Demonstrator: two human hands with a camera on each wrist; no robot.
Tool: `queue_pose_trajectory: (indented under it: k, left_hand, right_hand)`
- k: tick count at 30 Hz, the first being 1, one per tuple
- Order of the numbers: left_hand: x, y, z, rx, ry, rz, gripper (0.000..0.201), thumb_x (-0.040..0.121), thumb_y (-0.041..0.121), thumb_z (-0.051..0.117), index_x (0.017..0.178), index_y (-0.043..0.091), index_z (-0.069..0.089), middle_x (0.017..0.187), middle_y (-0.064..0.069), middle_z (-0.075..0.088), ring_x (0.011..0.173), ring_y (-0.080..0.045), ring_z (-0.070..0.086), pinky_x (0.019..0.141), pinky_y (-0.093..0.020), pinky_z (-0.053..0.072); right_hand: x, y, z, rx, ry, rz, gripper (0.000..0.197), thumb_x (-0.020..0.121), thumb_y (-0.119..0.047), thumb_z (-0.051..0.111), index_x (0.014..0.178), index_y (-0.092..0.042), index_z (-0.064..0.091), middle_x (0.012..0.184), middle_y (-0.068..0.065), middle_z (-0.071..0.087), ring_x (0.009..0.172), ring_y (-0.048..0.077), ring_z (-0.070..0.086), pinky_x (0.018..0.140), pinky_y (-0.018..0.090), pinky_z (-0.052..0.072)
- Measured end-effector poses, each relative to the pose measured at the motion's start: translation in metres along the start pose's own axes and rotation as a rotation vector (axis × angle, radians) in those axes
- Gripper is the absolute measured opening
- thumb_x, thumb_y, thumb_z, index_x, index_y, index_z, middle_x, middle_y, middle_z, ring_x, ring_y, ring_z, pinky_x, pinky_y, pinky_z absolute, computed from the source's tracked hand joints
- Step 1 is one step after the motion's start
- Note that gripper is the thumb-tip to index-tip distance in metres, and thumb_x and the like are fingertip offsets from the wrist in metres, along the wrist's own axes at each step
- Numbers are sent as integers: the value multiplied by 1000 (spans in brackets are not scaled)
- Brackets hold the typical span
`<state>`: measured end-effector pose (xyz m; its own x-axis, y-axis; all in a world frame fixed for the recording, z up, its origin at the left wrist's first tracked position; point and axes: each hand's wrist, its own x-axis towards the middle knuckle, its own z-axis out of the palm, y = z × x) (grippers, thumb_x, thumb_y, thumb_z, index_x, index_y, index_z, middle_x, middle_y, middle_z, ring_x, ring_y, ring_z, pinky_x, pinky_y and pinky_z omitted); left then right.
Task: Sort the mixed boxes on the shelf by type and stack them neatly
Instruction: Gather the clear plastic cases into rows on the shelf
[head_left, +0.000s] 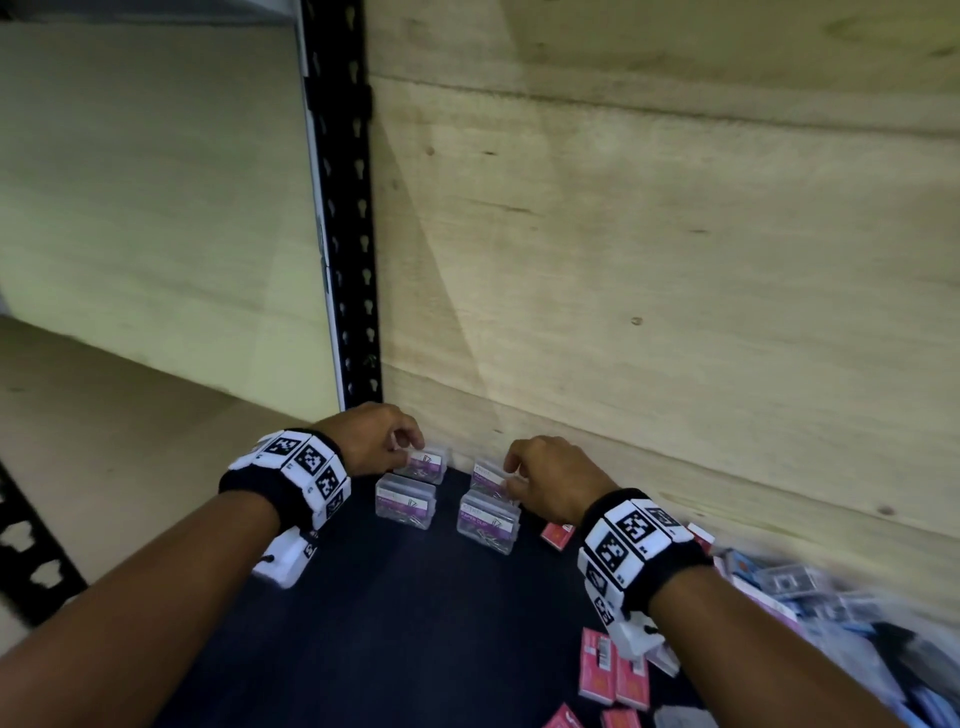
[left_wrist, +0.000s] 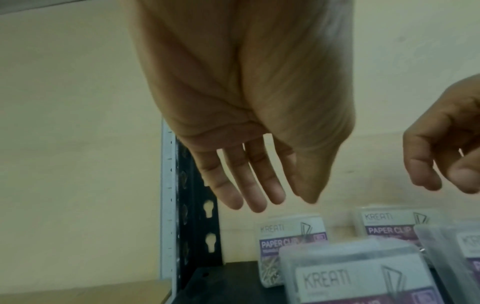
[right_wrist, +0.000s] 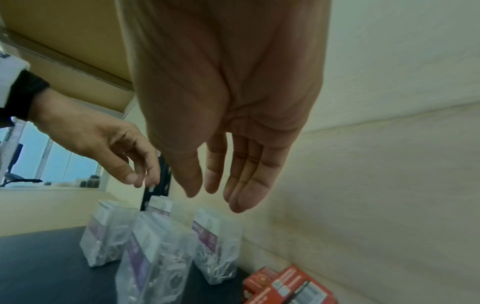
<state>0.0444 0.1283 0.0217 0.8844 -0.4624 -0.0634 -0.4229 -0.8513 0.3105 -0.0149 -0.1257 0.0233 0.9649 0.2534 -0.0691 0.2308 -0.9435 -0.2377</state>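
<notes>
Four clear paper clip boxes with purple labels stand in a two-by-two group at the back left of the black shelf (head_left: 389, 597): back-left box (head_left: 428, 462), front-left box (head_left: 405, 503), back-right box (head_left: 488, 475), front-right box (head_left: 487, 522). My left hand (head_left: 410, 449) hovers just over the back-left box (left_wrist: 293, 236), fingers straight and holding nothing (left_wrist: 272, 197). My right hand (head_left: 514, 475) hangs over the back-right box (right_wrist: 215, 244) with relaxed fingers, also holding nothing (right_wrist: 215, 197). Whether either hand touches a box is unclear.
Red boxes (head_left: 613, 670) lie at the front right, more red ones (right_wrist: 285, 286) by the wall. A mixed pile of boxes (head_left: 805, 587) fills the right side. The wooden back wall (head_left: 675, 312) and a black slotted post (head_left: 348, 234) bound the corner.
</notes>
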Motion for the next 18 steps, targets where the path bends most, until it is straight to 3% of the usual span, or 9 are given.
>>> queue_pose_trajectory:
  k: [2, 5, 10, 18]
  left_hand:
    - [3, 2, 1, 49, 15, -26, 29, 92, 30, 62, 121, 29, 62, 115, 5, 54, 98, -10, 54, 90, -25, 46]
    - [8, 3, 5, 79, -19, -60, 36, 94, 33, 59, 130, 31, 57, 127, 3, 50, 111, -16, 51, 98, -30, 43]
    - [12, 7, 13, 89, -28, -101, 36, 95, 32, 55, 131, 32, 58, 130, 1, 53, 117, -18, 52, 98, -25, 41]
    - [15, 7, 16, 97, -33, -98, 34, 94, 34, 57, 128, 32, 60, 130, 6, 53, 121, -16, 48, 99, -23, 38]
  right_hand:
    - [1, 4, -1, -35, 23, 13, 30, 97, -30, 57, 123, -15, 62, 120, 7, 63, 105, 23, 60, 85, 31, 47]
    - [3, 8, 0, -57, 11, 40, 34, 97, -26, 56, 130, -17, 60, 124, 10, 63, 109, 27, 60, 91, 36, 50]
    - [9, 10, 6, -53, -37, 86, 38, 95, -22, 59, 134, -19, 59, 126, 11, 61, 111, 29, 61, 91, 35, 50]
    - [21, 18, 16, 11, 10, 84, 30, 92, -17, 61, 121, -21, 67, 116, 10, 65, 103, 28, 63, 86, 32, 51]
